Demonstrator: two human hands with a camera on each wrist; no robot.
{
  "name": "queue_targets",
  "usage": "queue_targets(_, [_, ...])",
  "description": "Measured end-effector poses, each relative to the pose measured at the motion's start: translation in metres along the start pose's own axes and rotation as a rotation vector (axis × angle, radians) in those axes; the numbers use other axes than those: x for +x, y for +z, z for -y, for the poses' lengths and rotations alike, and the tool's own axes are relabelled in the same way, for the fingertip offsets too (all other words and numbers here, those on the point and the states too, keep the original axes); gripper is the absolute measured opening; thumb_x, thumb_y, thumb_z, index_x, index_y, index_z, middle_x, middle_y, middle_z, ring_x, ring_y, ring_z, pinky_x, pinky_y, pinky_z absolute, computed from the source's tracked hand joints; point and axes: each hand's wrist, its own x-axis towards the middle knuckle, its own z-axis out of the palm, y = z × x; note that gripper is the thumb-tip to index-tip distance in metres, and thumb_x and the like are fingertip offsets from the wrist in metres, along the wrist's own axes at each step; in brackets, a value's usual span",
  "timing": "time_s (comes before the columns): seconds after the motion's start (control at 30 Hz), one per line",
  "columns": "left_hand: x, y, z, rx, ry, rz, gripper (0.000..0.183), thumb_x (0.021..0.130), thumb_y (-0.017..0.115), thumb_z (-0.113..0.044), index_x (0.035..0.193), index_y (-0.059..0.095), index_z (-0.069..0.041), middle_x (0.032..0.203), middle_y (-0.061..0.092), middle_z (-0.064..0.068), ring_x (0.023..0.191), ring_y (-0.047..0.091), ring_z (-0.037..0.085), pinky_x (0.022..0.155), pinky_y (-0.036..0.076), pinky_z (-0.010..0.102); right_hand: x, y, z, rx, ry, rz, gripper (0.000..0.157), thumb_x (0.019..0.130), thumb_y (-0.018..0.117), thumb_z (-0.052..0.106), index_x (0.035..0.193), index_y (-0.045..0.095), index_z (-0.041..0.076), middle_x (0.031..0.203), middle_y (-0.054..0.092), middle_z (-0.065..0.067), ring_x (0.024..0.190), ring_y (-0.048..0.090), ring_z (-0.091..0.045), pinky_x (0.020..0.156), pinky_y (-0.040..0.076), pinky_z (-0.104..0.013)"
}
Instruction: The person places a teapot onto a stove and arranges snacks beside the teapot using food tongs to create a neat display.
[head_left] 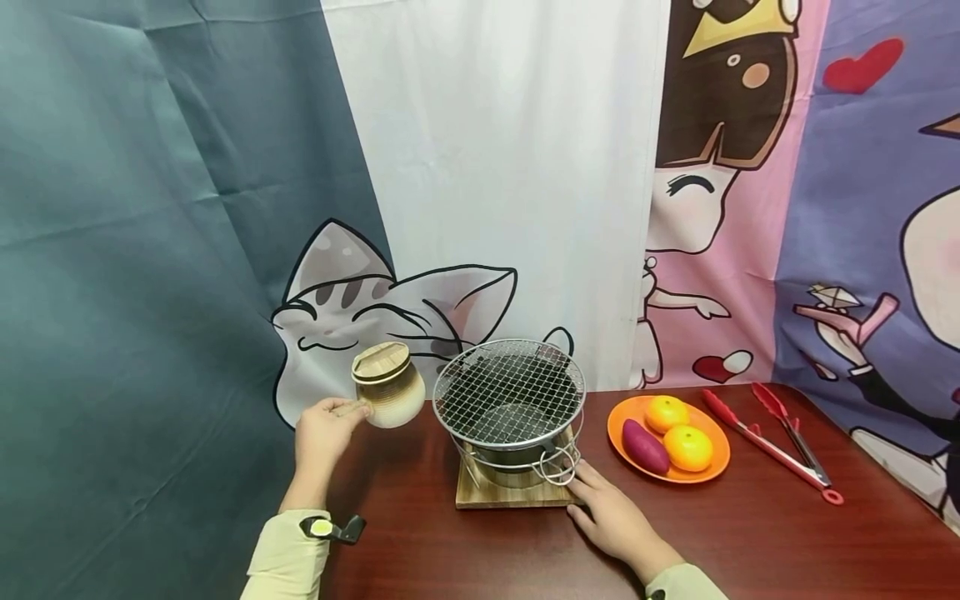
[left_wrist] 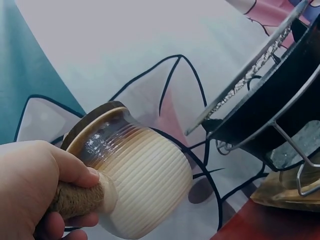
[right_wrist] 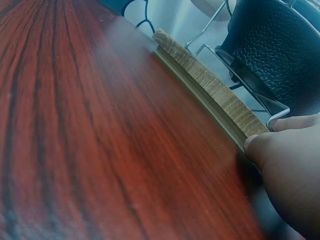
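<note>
My left hand [head_left: 327, 433] grips the short cork-wrapped side handle [left_wrist: 82, 199] of a small ribbed ceramic teapot [head_left: 397, 400], cream with a brown neck. Its flat wooden lid [head_left: 381, 361] is on, and the pot is held up, tilted, left of the grill. A tabletop grill stands in the middle: a round wire mesh [head_left: 510, 392] over a black bowl [right_wrist: 275, 55], in a wire frame on a wooden board [head_left: 517, 497]. Against the board's front right corner rests my right hand [head_left: 611, 517], thumb at the edge and fingers extended beside the frame's wire loops [head_left: 557, 465].
To the right, an orange plate [head_left: 630, 408] carries two orange fruits [head_left: 687, 448] and a purple sweet potato [head_left: 645, 447]. Red-handled tongs [head_left: 780, 442] lie farther right on the dark red table [head_left: 750, 542]. A printed cartoon curtain [head_left: 525, 167] hangs behind.
</note>
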Motion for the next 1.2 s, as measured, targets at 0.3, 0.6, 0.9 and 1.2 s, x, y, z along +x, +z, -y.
queue_targets(0.3, [0.006, -0.01, -0.01, 0.008, -0.015, -0.008, 0.036, 0.08, 0.082, -0.041, 0.099, 0.079, -0.01, 0.085, 0.076, 0.006, 0.067, 0.064, 0.018, 0.059, 0.048, 0.034, 0.007, 0.005, -0.002, -0.001, -0.025, -0.009, 0.051, 0.085, 0.078, 0.015, 0.133, 0.066, 0.005, 0.143, 0.056, -0.019, 0.135, 0.051, -0.038, 0.104, 0.045, -0.054])
queue_targets(0.6, [0.012, -0.019, -0.023, 0.004, 0.008, -0.036, 0.034, 0.08, 0.082, -0.038, 0.1, 0.079, -0.01, 0.085, 0.076, 0.005, 0.069, 0.065, 0.018, 0.064, 0.049, 0.034, 0.015, 0.001, -0.001, 0.01, -0.012, 0.008, 0.05, 0.086, 0.077, 0.014, 0.134, 0.066, 0.005, 0.144, 0.056, -0.02, 0.136, 0.049, -0.039, 0.106, 0.043, -0.055])
queue_targets(0.9, [0.007, -0.02, -0.03, -0.014, -0.017, 0.009, 0.036, 0.081, 0.081, -0.037, 0.103, 0.078, -0.008, 0.083, 0.076, 0.005, 0.061, 0.063, 0.014, 0.059, 0.049, 0.033, 0.004, 0.0, 0.0, 0.005, -0.006, 0.012, 0.05, 0.084, 0.078, 0.014, 0.132, 0.066, 0.003, 0.142, 0.056, -0.021, 0.134, 0.051, -0.039, 0.104, 0.045, -0.055])
queue_targets(1.2, [0.006, -0.019, -0.038, 0.0, -0.01, 0.001, 0.036, 0.081, 0.081, -0.037, 0.102, 0.078, -0.008, 0.093, 0.077, 0.008, 0.087, 0.068, 0.027, 0.073, 0.051, 0.04, 0.0, 0.0, 0.0, 0.015, 0.001, 0.025, 0.051, 0.085, 0.078, 0.014, 0.133, 0.066, 0.004, 0.143, 0.056, -0.019, 0.136, 0.049, -0.039, 0.106, 0.044, -0.054])
